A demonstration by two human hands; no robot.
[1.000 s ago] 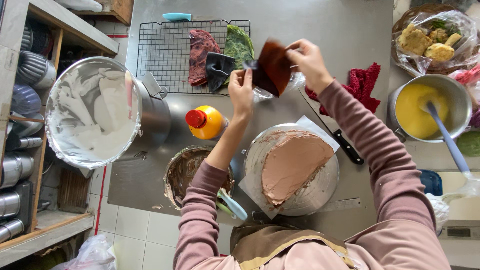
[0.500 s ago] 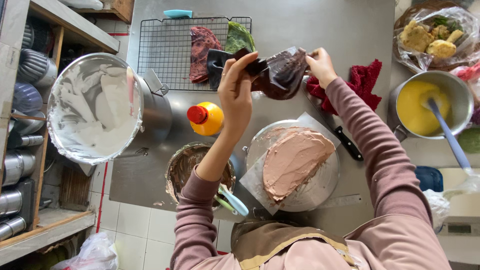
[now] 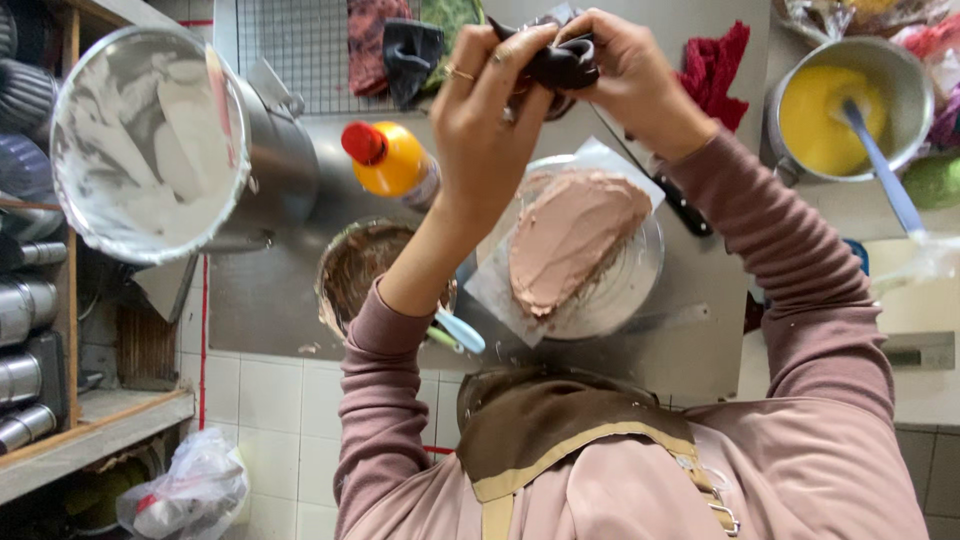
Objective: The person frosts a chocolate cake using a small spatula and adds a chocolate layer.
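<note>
On the surface [image 3: 280, 310], the cake [image 3: 570, 240] sits on a plate [image 3: 630, 290] in the middle, a small bowl [image 3: 360, 270] just left of it. A bottle [image 3: 390, 160] stands behind the bowl, a big pot [image 3: 150, 140] further left. A wire rack [image 3: 300, 50] lies behind, another pot [image 3: 850, 100] far right.

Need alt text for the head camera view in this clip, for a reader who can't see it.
Both hands, left hand and right hand, grip a dark piping bag raised above a cake coated in brown frosting on a glass plate. Around it on the metal counter are a large white-smeared bowl, an orange bottle and a pot of yellow cream.
</note>
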